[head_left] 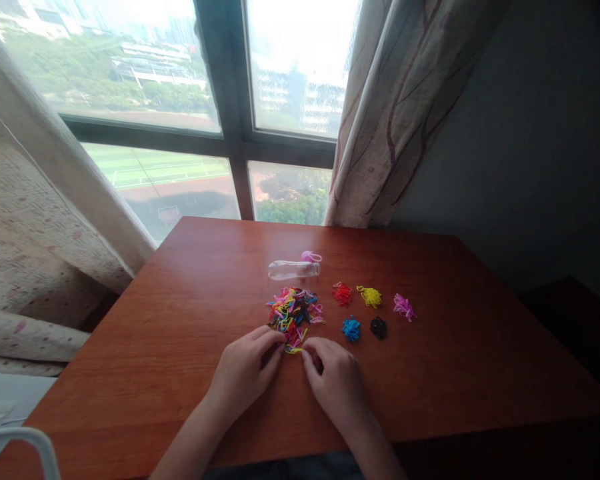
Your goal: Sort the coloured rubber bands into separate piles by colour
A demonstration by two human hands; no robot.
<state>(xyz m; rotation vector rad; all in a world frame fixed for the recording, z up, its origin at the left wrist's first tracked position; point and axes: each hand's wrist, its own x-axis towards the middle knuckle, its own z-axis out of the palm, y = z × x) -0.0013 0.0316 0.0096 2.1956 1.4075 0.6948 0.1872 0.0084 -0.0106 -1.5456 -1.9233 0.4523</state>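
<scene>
A mixed pile of small coloured rubber bands (293, 308) lies on the wooden table. At its near edge a yellow rubber band (294, 350) stretches between my two hands. My right hand (336, 373) pinches the right end of this band between thumb and forefinger. My left hand (247, 363) is closed at the pile's front left, its fingertips against the bands there; what exactly they grip is too small to make out. Sorted by colour, red bands (342, 294), yellow bands (370, 297), pink bands (405, 307), blue bands (351, 329) and black bands (379, 327) sit to the right.
Behind the pile a clear plastic bottle (293, 270) lies on its side, with a pink loop-shaped piece (311, 257) beside it. The brown table (470, 373) reaches back to a window (235, 143) between curtains (395, 100). A white curved tube (25, 437) shows at lower left.
</scene>
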